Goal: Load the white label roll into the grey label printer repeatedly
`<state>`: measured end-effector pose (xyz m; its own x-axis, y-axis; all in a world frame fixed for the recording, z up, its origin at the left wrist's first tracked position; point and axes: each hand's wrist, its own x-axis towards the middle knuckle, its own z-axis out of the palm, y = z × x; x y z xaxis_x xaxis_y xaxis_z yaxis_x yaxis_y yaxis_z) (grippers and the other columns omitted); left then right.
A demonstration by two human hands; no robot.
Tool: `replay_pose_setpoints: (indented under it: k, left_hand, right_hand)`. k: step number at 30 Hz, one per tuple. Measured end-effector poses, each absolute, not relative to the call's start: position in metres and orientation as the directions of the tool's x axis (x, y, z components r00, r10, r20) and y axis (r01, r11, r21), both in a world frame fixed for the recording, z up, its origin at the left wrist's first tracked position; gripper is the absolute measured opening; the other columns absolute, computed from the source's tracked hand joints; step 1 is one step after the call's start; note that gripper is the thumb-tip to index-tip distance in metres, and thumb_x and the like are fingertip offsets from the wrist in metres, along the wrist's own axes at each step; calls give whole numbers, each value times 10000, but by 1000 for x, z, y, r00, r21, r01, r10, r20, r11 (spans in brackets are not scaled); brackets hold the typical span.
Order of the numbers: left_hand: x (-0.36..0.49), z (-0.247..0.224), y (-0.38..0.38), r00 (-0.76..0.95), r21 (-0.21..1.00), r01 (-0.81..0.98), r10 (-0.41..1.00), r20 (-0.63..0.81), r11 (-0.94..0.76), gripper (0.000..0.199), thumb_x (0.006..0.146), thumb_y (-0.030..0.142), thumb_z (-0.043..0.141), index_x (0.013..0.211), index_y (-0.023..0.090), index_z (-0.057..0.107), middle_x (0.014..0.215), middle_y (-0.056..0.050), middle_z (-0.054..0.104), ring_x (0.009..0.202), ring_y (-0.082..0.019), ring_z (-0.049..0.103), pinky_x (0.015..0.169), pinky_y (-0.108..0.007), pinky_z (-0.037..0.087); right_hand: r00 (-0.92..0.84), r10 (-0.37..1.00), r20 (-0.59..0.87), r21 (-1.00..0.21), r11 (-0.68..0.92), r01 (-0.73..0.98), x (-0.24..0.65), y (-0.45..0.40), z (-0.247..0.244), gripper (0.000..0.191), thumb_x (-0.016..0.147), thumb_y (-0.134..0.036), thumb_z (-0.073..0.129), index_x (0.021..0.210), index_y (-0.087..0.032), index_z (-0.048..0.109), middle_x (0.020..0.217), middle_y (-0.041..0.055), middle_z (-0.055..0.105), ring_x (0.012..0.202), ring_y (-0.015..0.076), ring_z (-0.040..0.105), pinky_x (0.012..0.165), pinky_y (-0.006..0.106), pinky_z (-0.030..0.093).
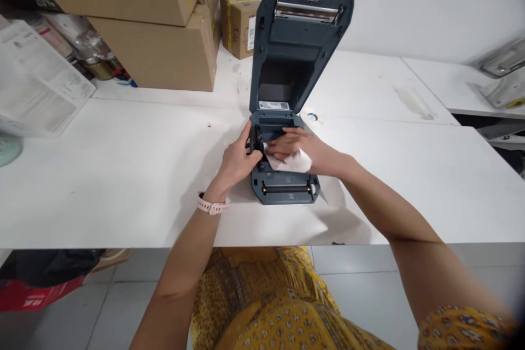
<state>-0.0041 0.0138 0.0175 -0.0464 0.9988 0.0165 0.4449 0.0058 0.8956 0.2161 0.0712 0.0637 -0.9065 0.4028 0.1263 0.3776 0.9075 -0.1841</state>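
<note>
A dark blue-grey label printer (283, 179) sits on the white table with its lid (303, 38) raised. My left hand (240, 158) grips the printer's left side, its thumb reaching over the edge by the black roll holder (260, 147). Inside the open bay, my right hand (293, 145) presses a crumpled white tissue (297, 162) under its fingers. Part of the bay is hidden beneath that hand. The black platen roller (287, 190) shows at the front of the base, and a metal strip (307, 11) runs across the lid's inner side.
Cardboard boxes (159, 54) are stacked at the back left, with a smaller taped box (238, 24) beside the lid. Papers in a clear holder (36, 76) stand at the left. The white table (123, 175) has its front edge close to my body.
</note>
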Motion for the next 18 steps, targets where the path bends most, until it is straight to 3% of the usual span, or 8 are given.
replay_pose_setpoints:
  k: [3,6,9,13,18]
  left_hand:
    - [-3,16,13,-41,904,426,998,51,-28,893,797,200,584,1656,218,341,1105,-62,791,988,-245,731,963,-379,550]
    - [-2,15,12,-52,904,426,997,54,-27,883,805,199,585,1654,220,344,1080,-52,793,999,-246,739,1000,-387,547]
    - [0,16,11,-70,899,438,997,31,3,879,822,222,600,1660,215,333,1107,-58,791,1054,-270,742,1048,-418,537]
    - [1,13,10,-53,915,404,998,28,-5,871,862,265,615,1672,243,296,1373,-88,716,1250,-319,684,1124,-468,511]
    - [1,10,11,17,957,288,999,40,-43,887,906,305,645,1681,299,216,1719,-66,384,1557,-333,415,1283,-512,348]
  right_hand:
    - [-898,415,150,-227,898,377,224,30,62,397,1102,-298,417,1411,-190,642,1440,106,701,1310,254,677,1172,528,490]
    - [-838,483,252,-154,875,458,232,-9,51,463,1094,-304,465,1510,-120,553,1599,195,527,1482,310,535,1197,551,485]
    - [-804,511,305,-109,857,504,237,-33,38,592,1082,-340,517,1632,-173,379,1674,173,410,1589,303,366,1252,565,427]
    - [-786,534,311,-100,841,531,237,-42,28,762,1056,-437,566,1693,-226,206,1705,147,350,1623,279,274,1291,554,377]
    - [-787,519,333,-90,849,521,236,-39,27,718,1054,-478,555,1667,-211,292,1693,153,387,1619,266,294,1282,533,399]
